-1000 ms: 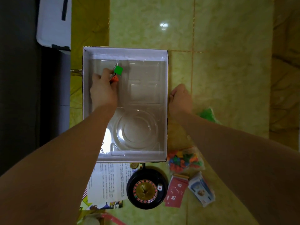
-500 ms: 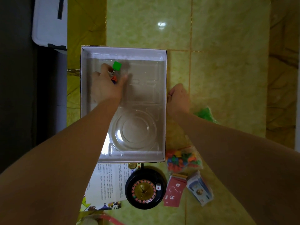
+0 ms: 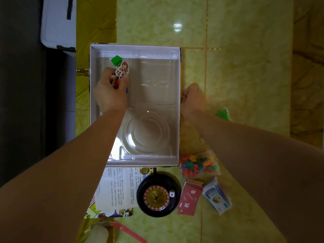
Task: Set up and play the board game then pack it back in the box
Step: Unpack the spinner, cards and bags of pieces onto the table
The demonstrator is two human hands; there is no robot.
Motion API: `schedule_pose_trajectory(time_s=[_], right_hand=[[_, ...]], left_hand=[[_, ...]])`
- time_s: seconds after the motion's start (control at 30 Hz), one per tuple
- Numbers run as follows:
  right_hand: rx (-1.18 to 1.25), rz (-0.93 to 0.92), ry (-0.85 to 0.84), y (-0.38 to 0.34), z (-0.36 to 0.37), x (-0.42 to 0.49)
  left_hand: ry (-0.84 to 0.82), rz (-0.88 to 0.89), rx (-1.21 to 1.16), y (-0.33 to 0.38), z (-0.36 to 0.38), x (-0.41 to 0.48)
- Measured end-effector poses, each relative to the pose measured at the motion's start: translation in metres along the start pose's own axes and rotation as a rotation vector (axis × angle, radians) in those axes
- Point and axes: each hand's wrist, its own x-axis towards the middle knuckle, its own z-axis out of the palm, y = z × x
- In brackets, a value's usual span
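The open game box lies on the tiled floor with a clear plastic insert tray inside. My left hand is over the box's far left compartment and grips a bunch of character pawns, one with a green base, others red. My right hand holds the box's right wall from outside, fingers curled on the rim. Near the box's front edge lie the black roulette wheel, a bag of colourful pieces, red cards and a stack of play money.
A printed instruction sheet lies over the folded board at the front left. A green bag shows behind my right forearm. A white bin and a dark wall stand at the far left. A pink strip lies at the bottom.
My left hand has turned and lifted slightly, so a printed pawn figure now shows beside the green base. The right hand stays on the box wall.
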Motion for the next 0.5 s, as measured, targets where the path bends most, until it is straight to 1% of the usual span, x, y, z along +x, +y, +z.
schedule_pose_trajectory(time_s=[0.07,0.13,0.2,0.23,0.27,0.33,0.37,0.43,0.5], right_hand=[[0.053,0.040,-0.015,-0.003,-0.004,0.007],[0.095,0.010,-0.158,-0.003,-0.020,0.008],[0.104,-0.080,-0.316,0.003,-0.040,0.005],[0.143,-0.110,-0.333,0.007,-0.047,-0.001],[0.198,-0.131,-0.312,0.010,-0.054,-0.011],[0.368,-0.190,-0.201,0.014,-0.063,-0.037],[0.466,-0.212,-0.177,0.018,-0.069,-0.053],[0.586,-0.234,-0.233,0.027,-0.081,-0.082],[0.631,-0.207,-0.330,0.044,-0.087,-0.104]], left_hand=[[-0.055,-0.021,-0.048,0.000,0.000,-0.009],[-0.141,-0.040,-0.116,0.000,-0.002,-0.028],[-0.228,-0.045,-0.168,0.006,-0.003,-0.050],[-0.267,-0.051,-0.182,0.009,-0.003,-0.063],[-0.303,-0.065,-0.192,0.013,-0.001,-0.075],[-0.361,-0.073,-0.218,0.021,0.003,-0.097],[-0.397,-0.066,-0.221,0.027,0.008,-0.109],[-0.493,-0.066,-0.198,0.039,0.017,-0.134],[-0.592,-0.090,-0.194,0.051,0.028,-0.157]])
